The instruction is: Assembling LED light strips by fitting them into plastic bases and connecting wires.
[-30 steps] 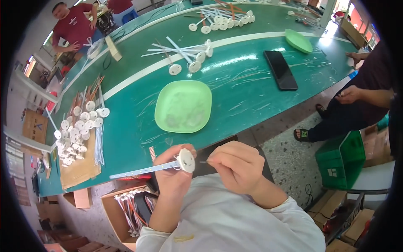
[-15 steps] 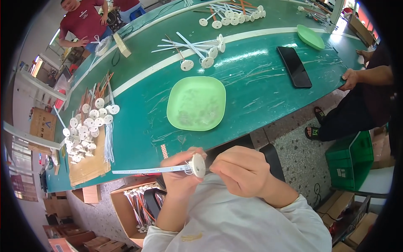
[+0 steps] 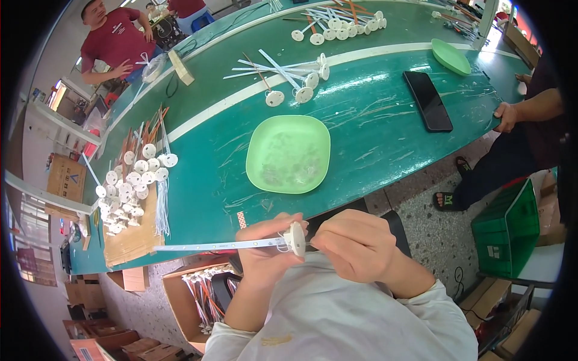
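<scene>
My left hand (image 3: 263, 253) grips a long thin white strip (image 3: 217, 245) close to the round white disc (image 3: 296, 237) at its right end; the strip points out to my left. My right hand (image 3: 355, 245) is closed against the disc's right side, fingers pinched at it; what they pinch is hidden. Both hands are held close to my chest, just in front of the near edge of the green table (image 3: 373, 144). A light green plate (image 3: 289, 153) holding small bits lies on the table directly beyond my hands.
A pile of finished disc-and-strip pieces (image 3: 129, 186) lies on cardboard at the left. More such pieces (image 3: 295, 78) lie farther back. A black phone (image 3: 427, 100) and a second green plate (image 3: 450, 56) are at the right. Other people stand at the right edge (image 3: 512, 114) and far left (image 3: 117, 42). A carton (image 3: 198, 289) sits below.
My hands with the strip and disc have stayed together near my chest; the view has shifted so the table appears lower and closer.
</scene>
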{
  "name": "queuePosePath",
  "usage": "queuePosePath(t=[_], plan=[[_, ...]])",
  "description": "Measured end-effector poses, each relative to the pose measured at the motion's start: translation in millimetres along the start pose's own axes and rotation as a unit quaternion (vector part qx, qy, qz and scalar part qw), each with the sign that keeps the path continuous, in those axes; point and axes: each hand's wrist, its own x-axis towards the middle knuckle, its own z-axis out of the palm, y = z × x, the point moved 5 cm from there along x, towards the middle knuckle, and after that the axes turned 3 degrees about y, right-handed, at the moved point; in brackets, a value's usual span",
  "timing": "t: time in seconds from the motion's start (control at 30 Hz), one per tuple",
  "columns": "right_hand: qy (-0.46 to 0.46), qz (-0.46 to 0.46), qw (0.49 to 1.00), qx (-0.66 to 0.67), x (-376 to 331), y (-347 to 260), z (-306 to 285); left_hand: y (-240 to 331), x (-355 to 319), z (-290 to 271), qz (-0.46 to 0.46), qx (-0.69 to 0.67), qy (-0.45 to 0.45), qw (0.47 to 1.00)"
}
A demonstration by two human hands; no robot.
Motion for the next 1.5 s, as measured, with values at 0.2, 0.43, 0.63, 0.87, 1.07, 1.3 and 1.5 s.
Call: queuePosePath(t=[0.2, 0.43, 0.63, 0.87, 1.07, 1.3, 1.5], plan=[[-0.031, -0.016, 0.999, -0.017, -3.2, -1.7, 2.8, -2.7, 0.3, 0.3, -0.047, 0.029, 0.018, 0.998], [0.02, 0.034, 0.997, 0.063, -8.8, 3.8, 4.6, 12.9, 5.9, 2.2, -0.069, 0.041, -0.015, 0.997], [-0.033, 0.006, 0.992, 0.125, 3.6, 8.2, 10.7, 34.1, 21.1, 2.2, -0.16, 0.063, -0.048, 0.984], [-0.028, 0.016, 0.997, 0.068, 18.4, 28.7, 15.6, 85.2, 53.2, -36.0, -0.204, 0.185, -0.031, 0.961], [0.015, 0.101, 0.964, -0.244, 15.0, 107.8, -41.8, 203.3, 117.1, -188.2, -0.098, 0.704, 0.087, 0.698], [0.006, 0.276, 0.938, -0.209, 2.6, 129.1, -46.0, 252.2, 137.5, -251.7, -0.158, 0.82, 0.165, 0.524], [-0.03, 0.224, 0.935, -0.274, 7.7, 134.0, -35.1, 198.1, 151.6, -263.8, -0.06, 0.888, -0.041, 0.454]])
